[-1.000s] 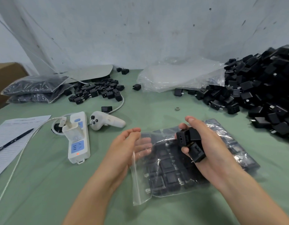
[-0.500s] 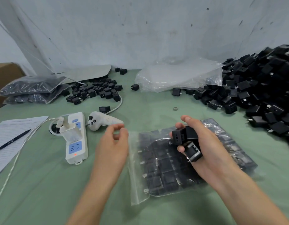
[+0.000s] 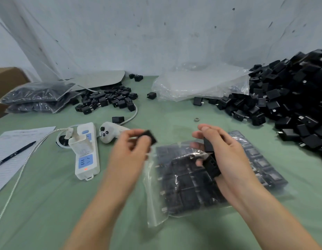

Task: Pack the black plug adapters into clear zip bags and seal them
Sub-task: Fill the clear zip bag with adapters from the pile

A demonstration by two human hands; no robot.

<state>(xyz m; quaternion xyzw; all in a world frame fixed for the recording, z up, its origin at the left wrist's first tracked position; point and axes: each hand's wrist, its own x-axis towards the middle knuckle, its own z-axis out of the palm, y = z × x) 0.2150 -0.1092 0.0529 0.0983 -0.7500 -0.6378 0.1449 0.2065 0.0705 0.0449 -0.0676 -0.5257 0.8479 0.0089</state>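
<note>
Adapter (image 3: 150,136) pinched in left hand (image 3: 131,152); perhaps two adapters (image 3: 211,164) clutched in right hand (image 3: 230,159)

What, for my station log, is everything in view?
adapter pile: one, black, right
adapter heap: one, black, back left
open bag: one, clear, part-filled, centre
filled bags: two, clear, far left
empty bags: stack, clear, back centre
power strip: one, white, left
controller: one, white, beside strip
paper: one, white, left edge
pen: one, black, on paper
box: one, brown, far left
ring: one, grey, centre
table: one, green, under all
left hand: pinches one adapter
right hand: grips adapters
</note>
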